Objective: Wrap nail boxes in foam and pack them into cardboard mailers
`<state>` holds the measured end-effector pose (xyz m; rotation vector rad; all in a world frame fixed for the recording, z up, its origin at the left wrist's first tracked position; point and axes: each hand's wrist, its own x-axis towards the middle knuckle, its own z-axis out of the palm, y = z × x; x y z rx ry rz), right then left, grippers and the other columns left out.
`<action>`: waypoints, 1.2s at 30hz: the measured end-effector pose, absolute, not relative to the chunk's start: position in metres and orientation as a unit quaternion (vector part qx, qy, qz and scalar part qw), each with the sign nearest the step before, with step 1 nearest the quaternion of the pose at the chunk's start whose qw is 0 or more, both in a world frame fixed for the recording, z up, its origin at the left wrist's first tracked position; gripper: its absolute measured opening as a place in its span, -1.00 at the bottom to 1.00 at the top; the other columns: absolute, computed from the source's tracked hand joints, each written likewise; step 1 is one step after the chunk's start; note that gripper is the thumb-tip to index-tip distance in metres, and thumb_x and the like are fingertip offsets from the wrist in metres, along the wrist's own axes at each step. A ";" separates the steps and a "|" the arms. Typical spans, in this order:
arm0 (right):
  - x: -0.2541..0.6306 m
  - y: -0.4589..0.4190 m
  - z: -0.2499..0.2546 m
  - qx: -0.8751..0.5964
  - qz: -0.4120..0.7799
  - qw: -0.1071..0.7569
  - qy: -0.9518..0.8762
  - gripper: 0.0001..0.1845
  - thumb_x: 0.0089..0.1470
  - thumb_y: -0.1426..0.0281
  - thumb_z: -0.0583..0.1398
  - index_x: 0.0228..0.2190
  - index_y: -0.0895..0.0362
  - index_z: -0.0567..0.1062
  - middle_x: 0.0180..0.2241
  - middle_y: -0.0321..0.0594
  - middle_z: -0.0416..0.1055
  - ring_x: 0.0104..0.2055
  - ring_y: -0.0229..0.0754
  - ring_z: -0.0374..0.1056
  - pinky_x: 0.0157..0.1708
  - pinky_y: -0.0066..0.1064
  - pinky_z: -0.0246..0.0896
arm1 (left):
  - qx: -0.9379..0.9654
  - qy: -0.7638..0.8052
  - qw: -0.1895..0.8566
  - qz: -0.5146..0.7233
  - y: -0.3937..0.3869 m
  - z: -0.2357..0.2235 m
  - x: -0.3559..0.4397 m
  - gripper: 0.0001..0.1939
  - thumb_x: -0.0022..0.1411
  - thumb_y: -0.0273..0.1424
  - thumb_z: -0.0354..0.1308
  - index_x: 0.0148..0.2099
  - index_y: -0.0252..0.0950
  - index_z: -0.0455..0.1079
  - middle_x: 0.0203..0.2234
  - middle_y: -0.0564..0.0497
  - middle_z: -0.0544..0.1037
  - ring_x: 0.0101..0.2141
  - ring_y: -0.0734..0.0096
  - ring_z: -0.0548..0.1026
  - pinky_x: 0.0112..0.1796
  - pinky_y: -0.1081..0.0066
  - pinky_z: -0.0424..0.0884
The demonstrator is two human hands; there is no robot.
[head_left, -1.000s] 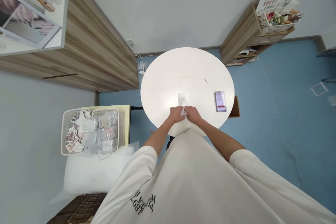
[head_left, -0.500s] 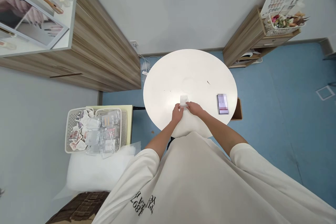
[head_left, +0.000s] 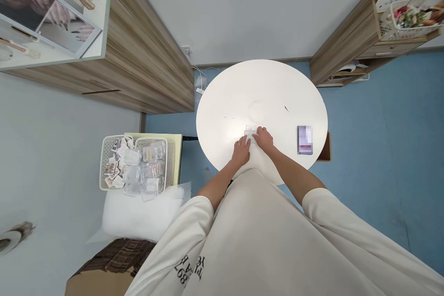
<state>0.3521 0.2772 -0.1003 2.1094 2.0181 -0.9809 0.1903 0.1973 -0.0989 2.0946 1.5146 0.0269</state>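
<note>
A small, pale, see-through plastic case [head_left: 250, 133] lies near the front of the round white table [head_left: 256, 78]. My left hand [head_left: 241, 151], with a ring on one finger, holds the case at its left and near side. My right hand [head_left: 264, 138] grips the right side, its fingers bent and the thumb toward the case. The fingers hide both sides of the case, and its contents are too small to make out.
A blurred-out phone-like object [head_left: 305, 140] lies on the table's right. To the left, white baskets [head_left: 167, 166] hold clear plastic packs and printed cards, beside a heap of white wrapping sheets [head_left: 138, 212]. Wooden cabinets [head_left: 156, 55] stand at both sides along the wall.
The view has shifted slightly. Both hands have moved round the case: the left fingers now reach over its near left side, and the right hand sits farther along its right side.
</note>
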 end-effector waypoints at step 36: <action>0.216 0.242 -0.111 0.571 -0.417 -0.022 0.707 -0.12 0.01 0.59 0.06 0.38 0.10 0.17 0.35 -0.10 0.19 0.33 0.03 0.17 0.24 -0.07 0.22 | 0.769 0.590 0.244 -0.023 0.197 -0.091 0.047 -0.16 0.21 -0.58 -0.03 0.51 -0.30 -0.12 0.44 -0.24 0.05 0.43 -0.01 -0.05 0.36 -0.12 -0.12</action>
